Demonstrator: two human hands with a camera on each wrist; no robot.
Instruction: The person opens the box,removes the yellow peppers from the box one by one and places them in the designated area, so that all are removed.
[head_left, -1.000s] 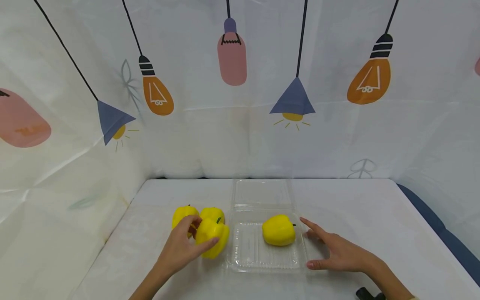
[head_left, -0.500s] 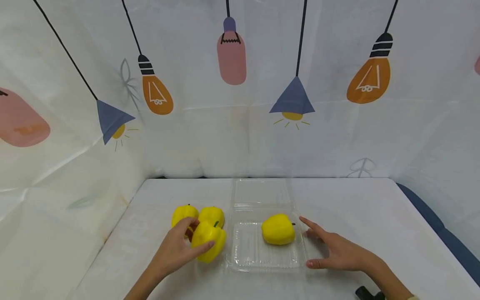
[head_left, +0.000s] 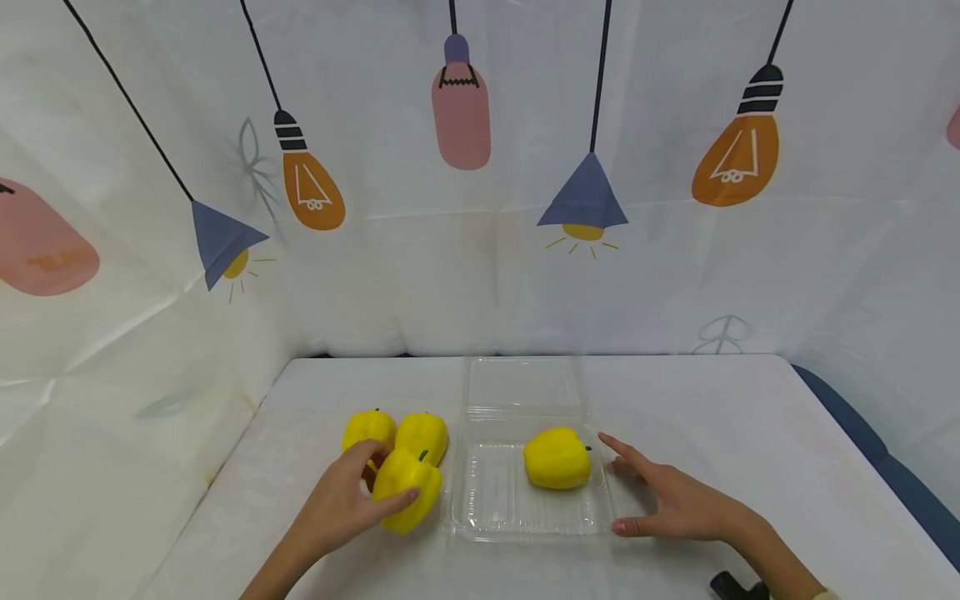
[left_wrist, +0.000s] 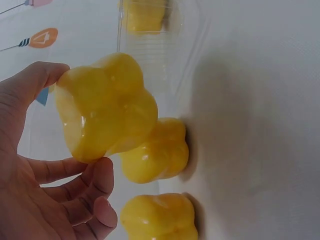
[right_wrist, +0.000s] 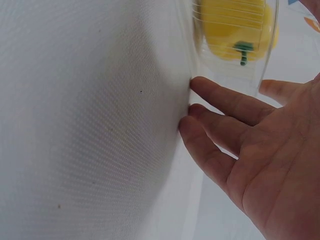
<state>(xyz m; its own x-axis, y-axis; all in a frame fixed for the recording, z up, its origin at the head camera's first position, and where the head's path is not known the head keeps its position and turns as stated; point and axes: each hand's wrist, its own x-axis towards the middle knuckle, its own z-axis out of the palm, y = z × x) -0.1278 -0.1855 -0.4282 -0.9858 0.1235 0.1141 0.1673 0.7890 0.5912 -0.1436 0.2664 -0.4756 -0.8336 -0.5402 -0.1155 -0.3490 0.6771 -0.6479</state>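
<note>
Between thumb and fingers my left hand [head_left: 337, 504] grips a yellow bell pepper [head_left: 408, 487], held above the table as the left wrist view shows. Just behind it stand two more yellow bell peppers, one [head_left: 369, 427] partly covered by the hand and the other [head_left: 422, 437] to its right. A fourth yellow pepper [head_left: 557, 458] lies on its side in a clear plastic clamshell box [head_left: 495, 500], stem to the right. My right hand [head_left: 678, 504] is at the box's right side, fingers spread, fingertips on the table in the right wrist view, holding nothing.
The box's clear lid [head_left: 525, 386] lies folded back towards the rear of the white table [head_left: 675, 400]. A small black object [head_left: 735, 587] sits by the right forearm. A white curtain [head_left: 420, 275] printed with lamps hangs behind and at the sides.
My left hand has moved left and towards me with the pepper, away from the box. The right hand, the box and the other peppers stay put.
</note>
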